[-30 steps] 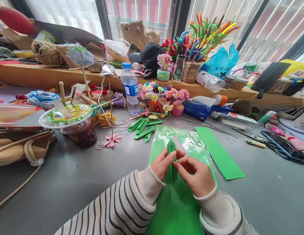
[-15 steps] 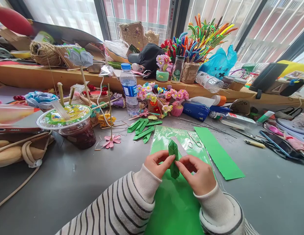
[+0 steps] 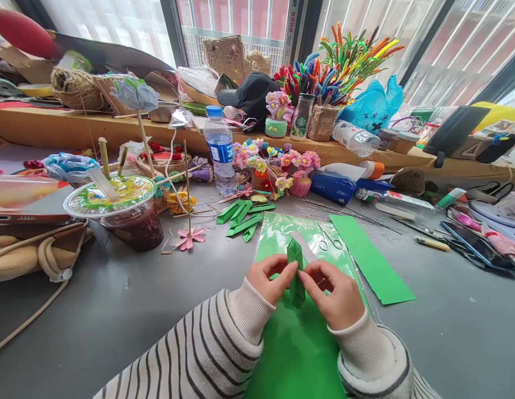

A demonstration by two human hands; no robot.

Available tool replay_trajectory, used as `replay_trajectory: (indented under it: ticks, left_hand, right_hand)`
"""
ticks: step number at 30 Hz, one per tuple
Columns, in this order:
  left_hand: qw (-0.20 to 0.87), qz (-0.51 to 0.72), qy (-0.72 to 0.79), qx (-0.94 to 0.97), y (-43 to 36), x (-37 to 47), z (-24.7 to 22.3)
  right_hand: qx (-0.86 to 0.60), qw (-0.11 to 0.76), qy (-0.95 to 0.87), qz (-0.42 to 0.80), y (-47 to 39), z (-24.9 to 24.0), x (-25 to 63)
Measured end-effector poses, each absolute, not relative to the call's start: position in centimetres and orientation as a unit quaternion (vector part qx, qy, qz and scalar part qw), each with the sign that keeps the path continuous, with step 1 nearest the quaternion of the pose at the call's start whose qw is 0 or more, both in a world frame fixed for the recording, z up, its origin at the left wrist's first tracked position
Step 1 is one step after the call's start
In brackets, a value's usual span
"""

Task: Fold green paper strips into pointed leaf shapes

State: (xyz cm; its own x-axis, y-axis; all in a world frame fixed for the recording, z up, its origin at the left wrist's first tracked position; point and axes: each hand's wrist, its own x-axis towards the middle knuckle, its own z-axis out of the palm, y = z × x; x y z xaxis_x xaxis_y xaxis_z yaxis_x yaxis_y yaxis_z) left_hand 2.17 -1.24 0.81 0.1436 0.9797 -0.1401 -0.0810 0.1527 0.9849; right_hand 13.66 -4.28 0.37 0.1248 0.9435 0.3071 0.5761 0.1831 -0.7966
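A narrow strip of folded green paper (image 3: 296, 288), pointed at both ends, is held upright between my two hands. My left hand (image 3: 272, 277) pinches its left edge with thumb and fingers. Opposite it, my right hand (image 3: 336, 293) grips the right edge near the middle. Beneath them lies a green sheet in a clear plastic sleeve (image 3: 299, 354). On the sleeve rest a pair of scissors (image 3: 330, 239) and a pale ruler-like strip (image 3: 304, 246), partly hidden behind the folded paper. Several similar folded green pieces (image 3: 243, 219) lie in a pile beyond my left hand.
A green paper strip (image 3: 371, 260) lies right of the sleeve. To the left stand a lidded drink cup (image 3: 135, 227) and a pink paper flower (image 3: 190, 238). A water bottle (image 3: 220, 152) is upright before the cluttered wooden ledge (image 3: 178, 136). A phone (image 3: 475, 241) lies far right.
The folded green paper and both hands have shifted very slightly. Both hands keep their pinch on it, and everything else stays in place.
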Motion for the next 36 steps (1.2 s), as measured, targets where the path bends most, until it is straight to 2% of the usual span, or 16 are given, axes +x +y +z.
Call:
replay_trajectory:
  ticks: [4, 8, 13, 27, 32, 36]
  left_hand:
    - [0.671, 0.414, 0.466, 0.402, -0.8, 1.6, 1.4]
    - [0.801, 0.318, 0.361, 0.357, -0.1, 0.7, 1.5]
    - [0.842, 0.268, 0.255, 0.394, -0.1, 0.4, 1.0]
    - [0.823, 0.333, 0.277, 0.368, -0.3, 1.0, 0.5]
    - [0.793, 0.375, 0.341, 0.339, -0.3, 1.1, 1.0]
    - [0.783, 0.388, 0.350, 0.338, -0.4, 1.3, 1.2]
  right_hand:
    - [-0.594, 0.465, -0.591, 0.287, -4.2, 0.6, 13.9]
    - [-0.524, 0.468, -0.535, 0.470, -4.1, 1.1, 14.3]
    - [-0.471, 0.461, -0.492, 0.569, -4.4, 1.7, 14.1]
    - [-0.500, 0.492, -0.496, 0.511, -4.4, 1.5, 13.9]
    - [-0.539, 0.536, -0.530, 0.377, -4.4, 1.6, 14.0]
    - [-0.527, 0.516, -0.613, 0.285, -4.7, 1.5, 14.1]
